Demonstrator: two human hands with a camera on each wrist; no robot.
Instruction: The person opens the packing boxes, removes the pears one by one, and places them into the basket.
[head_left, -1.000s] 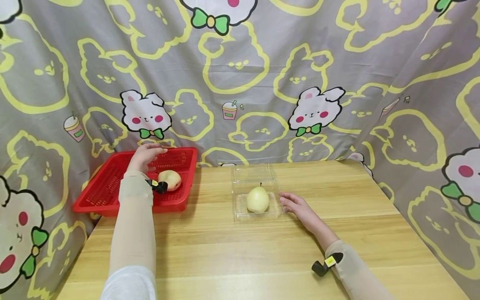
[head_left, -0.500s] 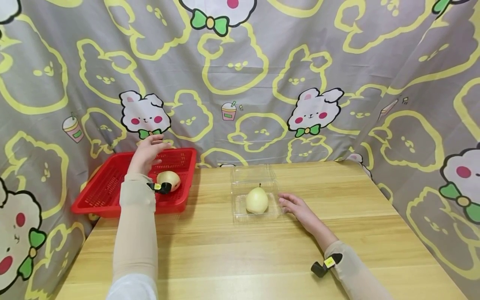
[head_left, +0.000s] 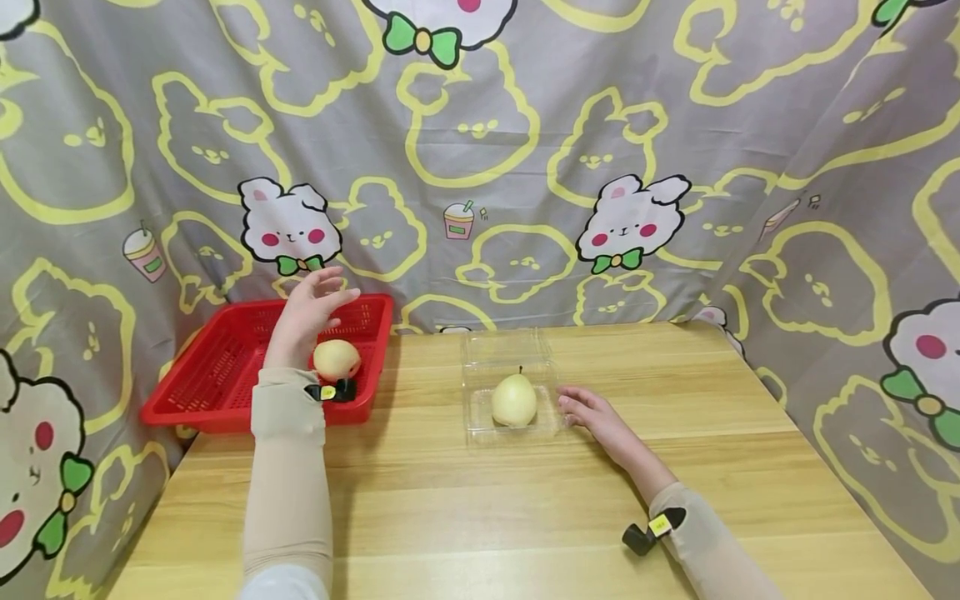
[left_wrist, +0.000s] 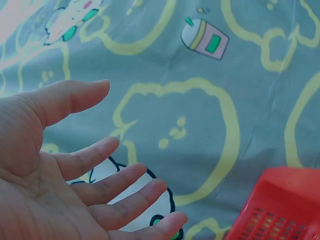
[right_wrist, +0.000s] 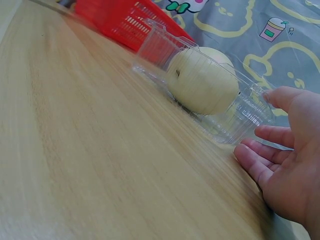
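In the head view, my left hand (head_left: 306, 317) is raised over the red basket (head_left: 217, 417), fingers spread and holding nothing. A pale round fruit (head_left: 337, 360) lies in the basket beside the wrist. The left wrist view shows the empty palm (left_wrist: 65, 190) with its fingers apart. A yellow pear (head_left: 514, 401), stem up, sits in a clear plastic box (head_left: 480, 423) whose lid stands open behind it. My right hand (head_left: 600, 421) rests at the box's right side; in the right wrist view its thumb and relaxed fingers (right_wrist: 252, 162) are at the box's end.
The wooden table (head_left: 465, 517) reaches back to a patterned curtain (head_left: 487, 150), which also hangs along both sides. The basket stands at the back left, close to the curtain, with bare wood between it and the plastic box.
My left hand has moved up and to the right above the basket, its fingers spreading. The right hand, the box and the pear have kept their places.
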